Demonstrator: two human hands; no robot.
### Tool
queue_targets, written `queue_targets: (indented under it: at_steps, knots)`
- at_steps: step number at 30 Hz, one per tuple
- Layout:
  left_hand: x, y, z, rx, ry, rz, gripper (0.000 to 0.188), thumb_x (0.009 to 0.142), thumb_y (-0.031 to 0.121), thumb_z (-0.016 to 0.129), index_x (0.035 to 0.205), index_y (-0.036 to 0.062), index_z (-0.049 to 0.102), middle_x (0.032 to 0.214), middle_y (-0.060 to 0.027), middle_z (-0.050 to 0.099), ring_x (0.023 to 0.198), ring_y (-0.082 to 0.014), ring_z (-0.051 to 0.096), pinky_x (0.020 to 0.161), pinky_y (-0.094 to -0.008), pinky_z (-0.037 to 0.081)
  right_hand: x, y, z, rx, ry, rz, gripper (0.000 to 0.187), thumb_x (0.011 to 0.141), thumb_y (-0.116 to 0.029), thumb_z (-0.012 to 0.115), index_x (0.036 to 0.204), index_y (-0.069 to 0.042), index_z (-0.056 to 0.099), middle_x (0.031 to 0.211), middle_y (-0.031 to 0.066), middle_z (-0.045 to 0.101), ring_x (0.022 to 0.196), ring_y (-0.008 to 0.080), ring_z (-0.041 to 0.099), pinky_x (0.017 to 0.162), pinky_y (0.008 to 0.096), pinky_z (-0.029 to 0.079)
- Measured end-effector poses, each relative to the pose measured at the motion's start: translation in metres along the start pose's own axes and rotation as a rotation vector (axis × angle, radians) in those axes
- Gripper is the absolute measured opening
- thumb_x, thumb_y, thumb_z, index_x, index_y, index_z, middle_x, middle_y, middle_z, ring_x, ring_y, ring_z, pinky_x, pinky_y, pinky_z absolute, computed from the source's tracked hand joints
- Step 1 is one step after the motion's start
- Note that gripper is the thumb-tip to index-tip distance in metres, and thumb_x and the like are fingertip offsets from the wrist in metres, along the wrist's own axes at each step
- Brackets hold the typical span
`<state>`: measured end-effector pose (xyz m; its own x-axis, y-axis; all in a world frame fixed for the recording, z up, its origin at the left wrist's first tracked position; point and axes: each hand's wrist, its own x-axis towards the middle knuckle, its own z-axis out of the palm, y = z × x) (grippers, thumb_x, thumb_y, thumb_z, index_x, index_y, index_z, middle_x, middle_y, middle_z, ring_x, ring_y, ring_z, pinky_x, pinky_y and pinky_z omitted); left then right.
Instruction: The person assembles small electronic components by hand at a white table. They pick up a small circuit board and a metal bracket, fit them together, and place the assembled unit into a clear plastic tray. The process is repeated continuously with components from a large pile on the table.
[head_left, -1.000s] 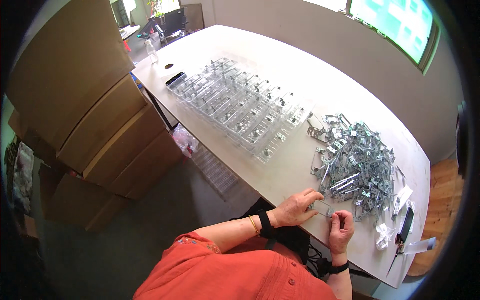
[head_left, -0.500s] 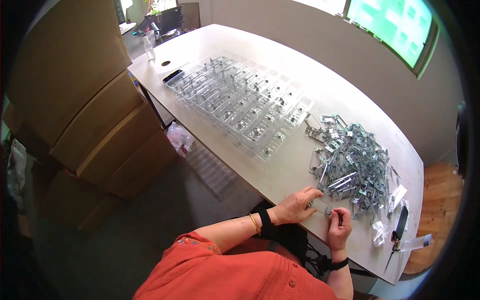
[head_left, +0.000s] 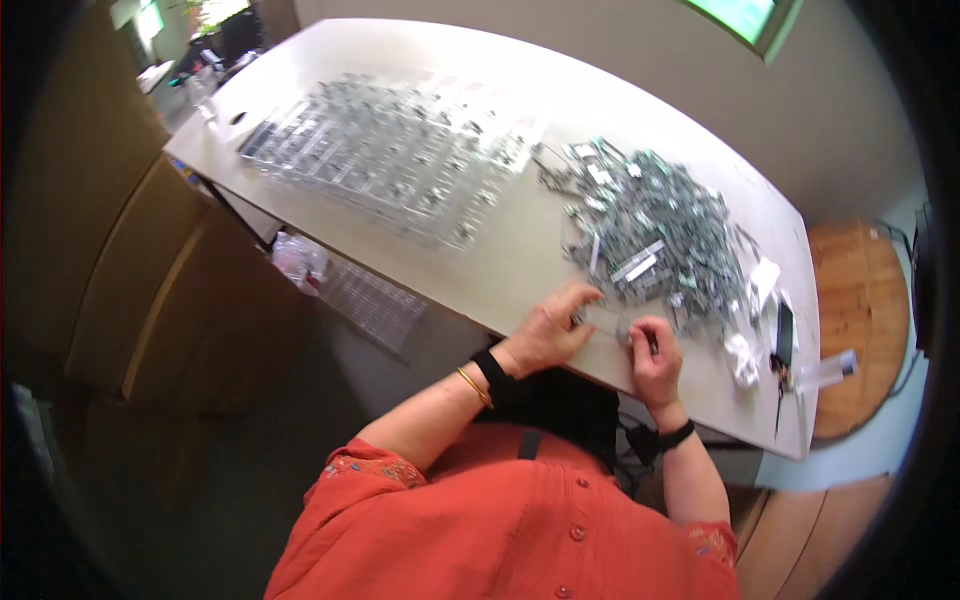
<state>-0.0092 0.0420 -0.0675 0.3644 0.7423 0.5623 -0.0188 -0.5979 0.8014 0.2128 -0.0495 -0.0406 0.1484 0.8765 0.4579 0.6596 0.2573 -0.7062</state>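
Close to the table's near edge, my left hand (head_left: 553, 328) curls its thumb and fingers around one end of a thin metal wire bracket (head_left: 604, 320). My right hand (head_left: 655, 358) is closed in a pinch at the bracket's other end; blur hides the small details there. Just beyond both hands lies a large heap of loose silvery metal brackets (head_left: 660, 230). Clear plastic compartment trays (head_left: 375, 155), with similar metal parts in their compartments, cover the table to the left of the heap.
On the white table (head_left: 500, 275), crumpled white paper (head_left: 742, 360), a black-handled tool (head_left: 783, 345) and a clear plastic strip (head_left: 828, 370) lie at the right. Cardboard boxes (head_left: 150, 290) stand at the left. Another clear tray (head_left: 372, 308) is low beside the table.
The whole view has shifted, so table and heap sit higher and further left. Both hands keep hold of the wire bracket, with little change in their pose.
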Motion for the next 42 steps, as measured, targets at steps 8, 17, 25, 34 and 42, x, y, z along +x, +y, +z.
queue_targets:
  at_steps: [8,17,25,34,42]
  knots:
    - [0.005,0.017,-0.007,-0.025,-0.052,-0.193,0.041,0.094,0.001,0.075,0.134,0.0023,0.067,0.11,-0.0064,0.066,0.076,-0.0094,0.058,0.07,-0.0274,0.052,-0.007,-0.004,-0.003,0.109,-0.031,0.034,0.011,0.1,-0.002,0.077,0.109,-0.004,0.071,0.094,0.0048,0.072,0.077,0.0106,0.067,0.069,0.0277,0.055]
    - [0.006,0.015,-0.006,0.001,-0.063,-0.234,0.038,0.096,0.003,0.074,0.134,0.0018,0.068,0.106,-0.0047,0.067,0.076,-0.0084,0.055,0.071,-0.0263,0.051,-0.007,-0.006,-0.005,0.158,-0.06,0.062,0.011,0.099,-0.002,0.078,0.108,-0.005,0.071,0.093,0.0034,0.073,0.079,0.0096,0.068,0.07,0.0265,0.054]
    - [0.008,0.014,-0.005,0.075,-0.043,-0.256,0.033,0.099,0.005,0.073,0.131,0.0001,0.069,0.107,-0.0043,0.069,0.078,-0.0085,0.056,0.071,-0.0269,0.052,-0.008,-0.005,-0.006,0.239,-0.119,0.063,0.01,0.099,-0.002,0.079,0.106,-0.005,0.071,0.091,0.0032,0.073,0.078,0.0084,0.067,0.07,0.0259,0.055]
    - [0.01,0.004,0.008,0.002,0.119,-0.361,0.031,0.102,0.013,0.073,0.125,-0.0068,0.068,0.101,-0.0065,0.071,0.081,-0.0079,0.063,0.073,-0.0275,0.056,-0.007,-0.005,-0.007,0.317,-0.22,0.049,0.01,0.097,-0.003,0.082,0.104,-0.004,0.075,0.094,0.003,0.075,0.083,0.0087,0.069,0.075,0.0265,0.057]
    - [0.014,0.002,0.009,-0.008,0.121,-0.489,0.02,0.105,0.013,0.071,0.116,-0.0044,0.07,0.083,-0.0028,0.07,0.071,-0.0093,0.066,0.062,-0.0268,0.055,-0.004,-0.009,-0.011,0.323,-0.301,-0.022,0.012,0.094,0.0,0.083,0.106,-0.003,0.079,0.099,0.0065,0.078,0.088,0.0116,0.071,0.08,0.0278,0.059]
